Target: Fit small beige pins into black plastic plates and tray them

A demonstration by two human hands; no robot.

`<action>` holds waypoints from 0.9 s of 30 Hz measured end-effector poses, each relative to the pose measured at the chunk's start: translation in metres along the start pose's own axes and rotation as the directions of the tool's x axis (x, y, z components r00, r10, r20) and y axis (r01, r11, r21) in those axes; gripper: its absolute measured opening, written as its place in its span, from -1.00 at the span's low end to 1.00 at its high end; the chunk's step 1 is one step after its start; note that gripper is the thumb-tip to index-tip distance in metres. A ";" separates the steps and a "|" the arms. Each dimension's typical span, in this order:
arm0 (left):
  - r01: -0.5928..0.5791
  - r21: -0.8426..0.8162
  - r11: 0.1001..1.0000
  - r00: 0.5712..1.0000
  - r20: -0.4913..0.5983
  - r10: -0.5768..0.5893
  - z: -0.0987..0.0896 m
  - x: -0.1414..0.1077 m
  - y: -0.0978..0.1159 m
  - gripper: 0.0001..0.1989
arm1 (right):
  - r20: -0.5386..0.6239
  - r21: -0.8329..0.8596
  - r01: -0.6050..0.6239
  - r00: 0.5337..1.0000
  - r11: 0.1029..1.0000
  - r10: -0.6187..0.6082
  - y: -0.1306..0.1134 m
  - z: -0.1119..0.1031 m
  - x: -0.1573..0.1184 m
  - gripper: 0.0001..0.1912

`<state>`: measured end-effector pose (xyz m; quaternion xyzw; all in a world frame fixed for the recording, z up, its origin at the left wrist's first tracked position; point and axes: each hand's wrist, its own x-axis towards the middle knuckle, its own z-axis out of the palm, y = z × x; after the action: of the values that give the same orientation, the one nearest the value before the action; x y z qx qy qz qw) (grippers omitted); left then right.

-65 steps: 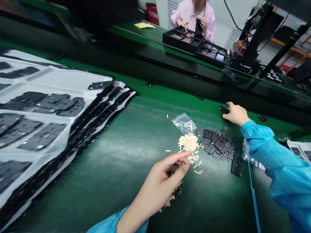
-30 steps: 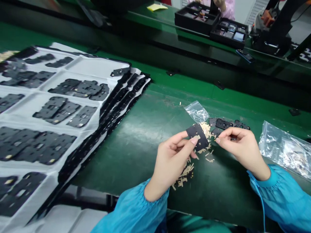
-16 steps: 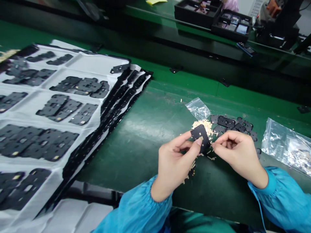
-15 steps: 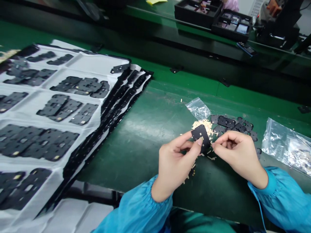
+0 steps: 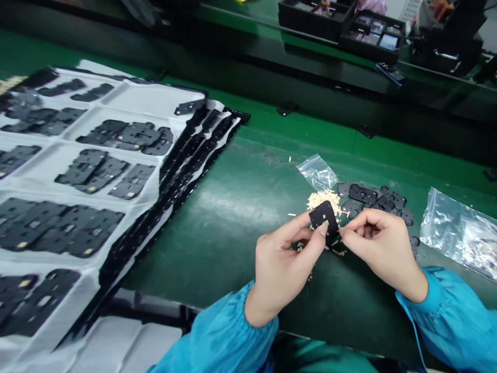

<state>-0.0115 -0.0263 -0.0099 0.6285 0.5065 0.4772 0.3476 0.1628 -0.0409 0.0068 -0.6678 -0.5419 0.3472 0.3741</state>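
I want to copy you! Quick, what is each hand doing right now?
Left hand: closed, holding a black flat part between thumb and fingers.
Right hand: fingers pinched at that part's edge; cannot tell if it holds anything.

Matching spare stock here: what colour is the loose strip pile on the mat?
Pale tan; the strip pile shows best in the head view.

Stacked white trays [image 5: 151,101] of black parts are lying left, a clear bag [image 5: 458,233] is lying right, and black trays [image 5: 303,20] are sitting on the far bench [image 5: 233,39].
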 end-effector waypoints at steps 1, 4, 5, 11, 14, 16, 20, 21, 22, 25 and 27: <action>-0.007 0.005 1.000 1.000 -0.004 0.007 0.000 0.000 0.000 -0.72 | -0.010 -0.011 0.016 1.000 1.000 -0.016 0.000 0.000 0.000 -0.90; -0.027 0.010 1.000 1.000 -0.008 0.028 0.001 -0.001 0.001 -0.73 | -0.035 -0.045 0.058 0.998 0.997 -0.059 -0.001 0.001 -0.001 -0.89; -0.033 0.010 0.999 0.999 -0.007 0.033 0.001 -0.001 0.001 -0.74 | -0.037 -0.050 0.063 0.997 0.997 -0.065 -0.002 0.001 -0.002 -0.88; -0.033 0.001 0.999 0.999 0.001 0.033 0.002 -0.002 0.001 -0.75 | 0.039 0.025 -0.028 0.999 0.999 0.027 -0.007 0.000 -0.002 -0.91; 0.017 -0.007 1.000 1.000 0.013 -0.017 0.001 -0.002 0.001 -0.76 | 0.121 0.065 -0.119 0.986 0.991 0.110 -0.010 -0.005 0.000 -0.92; 0.051 -0.022 0.998 0.999 0.018 -0.050 0.000 -0.002 0.001 -0.77 | 0.151 0.073 -0.154 0.978 0.985 0.142 -0.011 -0.007 0.002 -0.91; 0.081 -0.033 0.996 0.997 0.010 -0.080 -0.001 -0.001 0.001 -0.80 | 0.151 0.088 -0.181 0.974 0.980 0.166 -0.012 -0.010 0.004 -0.90; 0.083 -0.030 0.996 0.997 0.007 -0.082 -0.001 -0.001 0.001 -0.80 | 0.146 0.088 -0.182 0.975 0.979 0.168 -0.012 -0.010 0.004 -0.90; 0.083 -0.026 0.996 0.997 0.004 -0.083 -0.001 -0.001 0.001 -0.80 | 0.135 0.082 -0.177 0.977 0.981 0.165 -0.012 -0.010 0.004 -0.91; 0.077 -0.024 0.997 0.997 -0.001 -0.077 -0.001 -0.001 0.001 -0.78 | 0.085 0.028 -0.118 0.990 0.993 0.115 -0.011 -0.011 0.002 -0.91; 0.069 -0.018 0.997 0.998 -0.005 -0.069 -0.001 -0.002 0.001 -0.78 | 0.054 -0.022 -0.054 0.997 0.998 0.055 -0.011 -0.010 0.000 -0.90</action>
<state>-0.0116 -0.0288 -0.0091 0.6061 0.5246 0.4711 0.3680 0.1668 -0.0410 0.0214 -0.6762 -0.5370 0.3699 0.3429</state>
